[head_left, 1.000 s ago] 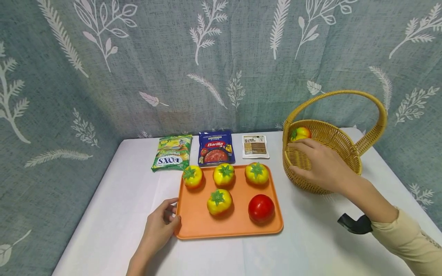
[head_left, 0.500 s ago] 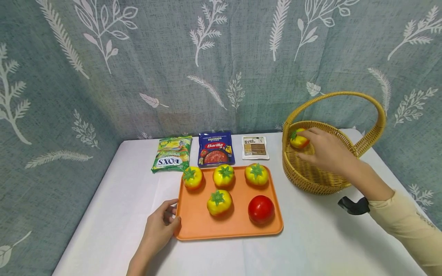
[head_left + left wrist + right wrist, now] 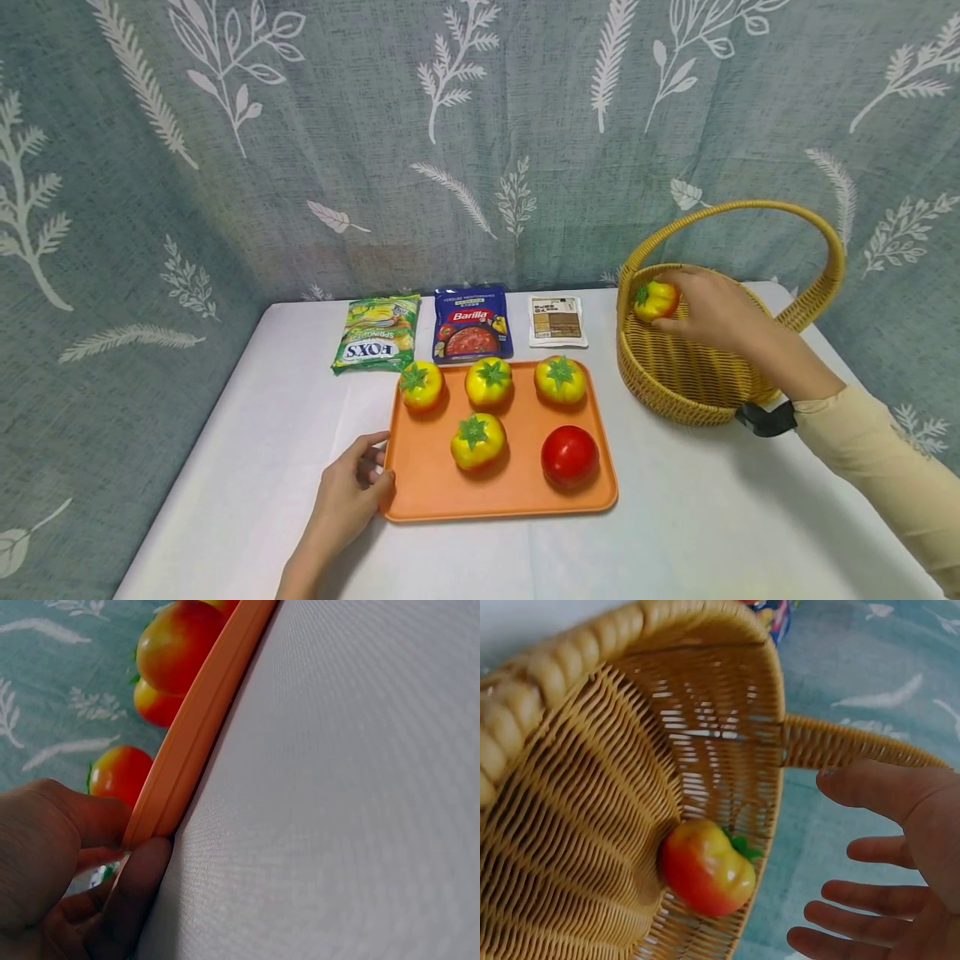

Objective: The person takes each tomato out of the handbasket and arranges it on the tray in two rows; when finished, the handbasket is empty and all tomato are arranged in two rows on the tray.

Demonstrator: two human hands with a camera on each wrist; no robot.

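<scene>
My right hand (image 3: 712,312) is inside the woven yellow basket (image 3: 675,375), right beside a yellow-orange toy tomato (image 3: 655,300). In the right wrist view the tomato (image 3: 707,868) leans on the basket wall (image 3: 570,825), and my hand (image 3: 900,862) is spread open just off it, holding nothing. My left hand (image 3: 352,492) pinches the front left rim of the orange tray (image 3: 420,492), thumb over the edge (image 3: 202,727) and fingers (image 3: 135,892) under it. On the tray lie several yellow tomatoes and one red tomato (image 3: 569,456).
Behind the tray lie a green FOXS bag (image 3: 377,333), a blue Barilla pouch (image 3: 472,323) and a small white packet (image 3: 557,320). A white cloth covers the table (image 3: 675,517). A leaf-print curtain closes the back and both sides.
My right hand has moved from the basket's front up and back to the tomato by its far left wall. The left hand and the tray have stayed put.
</scene>
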